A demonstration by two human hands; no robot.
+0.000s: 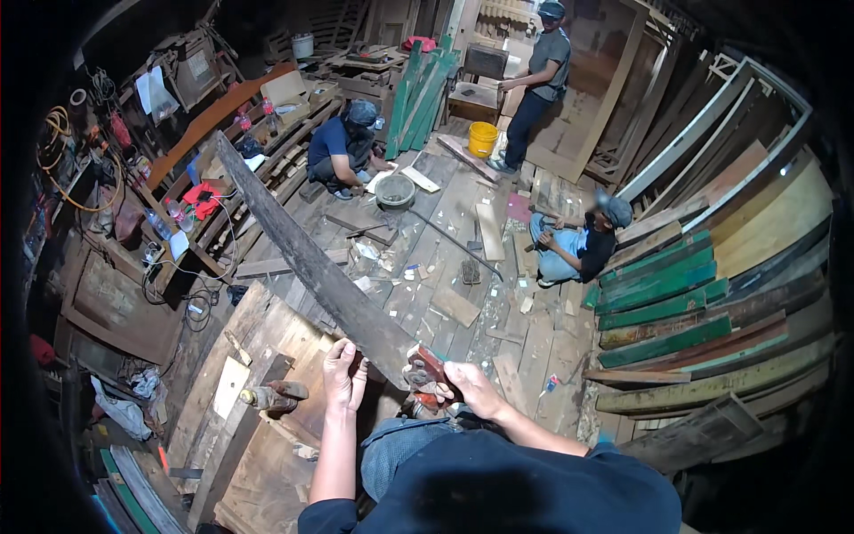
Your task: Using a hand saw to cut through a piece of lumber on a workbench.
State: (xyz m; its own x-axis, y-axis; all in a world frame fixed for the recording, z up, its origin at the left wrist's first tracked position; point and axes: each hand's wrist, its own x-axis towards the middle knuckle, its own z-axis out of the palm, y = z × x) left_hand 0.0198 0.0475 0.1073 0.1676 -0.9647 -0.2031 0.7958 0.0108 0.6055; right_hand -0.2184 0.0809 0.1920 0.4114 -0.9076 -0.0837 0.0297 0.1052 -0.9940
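A long, tapering handsaw with a dark, stained blade (294,262) slants from upper left down toward my body. My right hand (471,387) is closed on its reddish-brown handle (431,365) at the near end. My left hand (347,378) has its fingers curled at the blade's lower edge, pinching it near the handle. Below my left hand, a worn tool (271,399) lies on rough wooden boards (205,427) at my left.
Three co-workers occupy the room: one crouches (334,151), one stands (538,80), one sits at right (587,249). A yellow bucket (483,138), round basin (394,191) and scraps sit on the plank floor. Stacked boards (676,320) line the right; a cluttered bench (205,254) lines the left.
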